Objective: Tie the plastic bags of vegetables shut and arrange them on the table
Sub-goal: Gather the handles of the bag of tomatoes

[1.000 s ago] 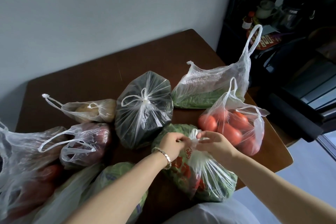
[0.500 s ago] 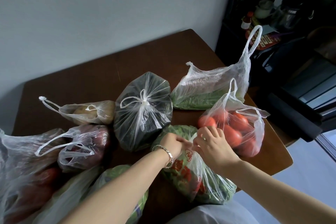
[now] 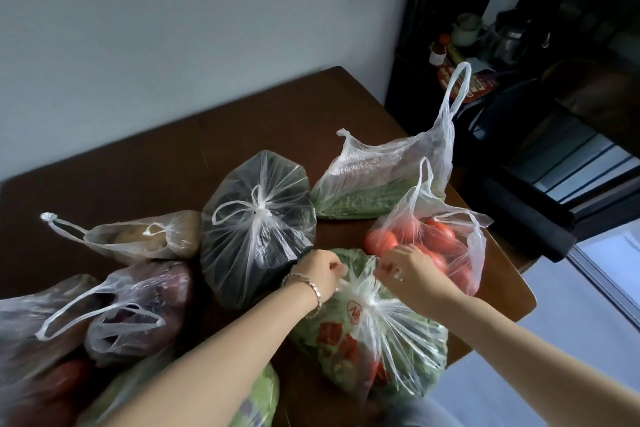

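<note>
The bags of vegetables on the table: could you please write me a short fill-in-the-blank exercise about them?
1. Both hands, left hand and right hand, work at the handles of the bag of ____ greens.
2. The bag just beyond the right hand holds red ____.
3. The dark bag in the middle is already ____ shut.
4. A bracelet sits on the ____ wrist.

Missing words: leafy; tomatoes; tied; left

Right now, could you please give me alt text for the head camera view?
Two bare hands, left hand and right hand, pull at the handles of a bag of leafy greens on a dark wooden table, among other vegetable bags, including untied tomatoes.
</note>
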The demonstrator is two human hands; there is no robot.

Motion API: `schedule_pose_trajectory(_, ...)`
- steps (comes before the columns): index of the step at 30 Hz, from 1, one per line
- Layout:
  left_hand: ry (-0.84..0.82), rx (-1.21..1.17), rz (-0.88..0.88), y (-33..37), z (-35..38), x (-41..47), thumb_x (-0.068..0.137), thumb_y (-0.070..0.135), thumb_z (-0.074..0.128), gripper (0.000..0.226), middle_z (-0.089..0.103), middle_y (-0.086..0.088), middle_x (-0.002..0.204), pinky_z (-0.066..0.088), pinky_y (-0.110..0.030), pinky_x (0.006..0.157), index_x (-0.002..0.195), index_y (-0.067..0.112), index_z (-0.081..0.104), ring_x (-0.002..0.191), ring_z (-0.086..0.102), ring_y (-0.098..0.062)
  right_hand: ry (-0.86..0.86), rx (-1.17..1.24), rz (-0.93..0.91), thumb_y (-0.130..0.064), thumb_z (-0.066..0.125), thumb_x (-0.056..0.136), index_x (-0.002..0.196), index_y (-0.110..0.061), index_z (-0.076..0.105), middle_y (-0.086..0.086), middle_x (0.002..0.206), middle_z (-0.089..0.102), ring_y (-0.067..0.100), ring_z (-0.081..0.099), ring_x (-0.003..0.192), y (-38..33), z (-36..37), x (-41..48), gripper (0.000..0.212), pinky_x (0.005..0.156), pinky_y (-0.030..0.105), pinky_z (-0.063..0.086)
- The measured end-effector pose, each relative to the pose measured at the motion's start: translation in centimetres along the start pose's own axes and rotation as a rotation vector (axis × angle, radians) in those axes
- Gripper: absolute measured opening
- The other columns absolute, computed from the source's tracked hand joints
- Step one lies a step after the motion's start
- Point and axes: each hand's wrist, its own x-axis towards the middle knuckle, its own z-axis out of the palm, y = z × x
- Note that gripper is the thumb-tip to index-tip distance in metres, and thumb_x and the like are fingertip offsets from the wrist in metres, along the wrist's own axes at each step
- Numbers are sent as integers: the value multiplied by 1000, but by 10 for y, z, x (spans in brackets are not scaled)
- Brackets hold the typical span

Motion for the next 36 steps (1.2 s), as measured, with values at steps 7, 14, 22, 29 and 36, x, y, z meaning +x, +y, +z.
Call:
schedule_pose_trajectory(7,97,-59,252,57,-24,13,91,27,51,19,65,1,107,42,-19,71,102,18,64,90,57,-13,396,-246,318,-28,61,82,119,-15,51,9,119,49,26,41,113,30,-65,11,40,94,37,38)
schedule_pose_trajectory(14,131,-16,225,128,-3,46,88,23,55,43,56,-4,127,46,-33,96,129,15,43,112,55,-21,208,-197,277,-27,47,90,92,-9,62,6,90,58,22,57,83,64,-88,23,24,69,33,48)
schedule_pose_trajectory(22,154,5,61,184,22,73,91,25,41,22,62,-12,96,46,-35,80,75,14,50,93,59,-30,-31,142,158,-21,53,83,61,-9,48,1,54,38,11,31,45,87,-141,44,26,41,17,24)
schedule_pose_trajectory(29,422,-152,-44,184,9,55,90,24,45,41,48,-5,56,36,-28,54,50,16,45,56,48,-22,61,328,61,-17,58,77,60,5,50,-1,52,42,9,36,49,106,-151,39,29,48,20,29)
schedule_pose_trajectory(36,383,-679,-259,177,-16,37,79,9,52,29,32,9,29,37,-29,52,52,13,44,32,31,-12,-2,44,-254,-10,61,66,54,-12,39,-2,72,42,11,38,58,115,-158,36,26,54,31,39)
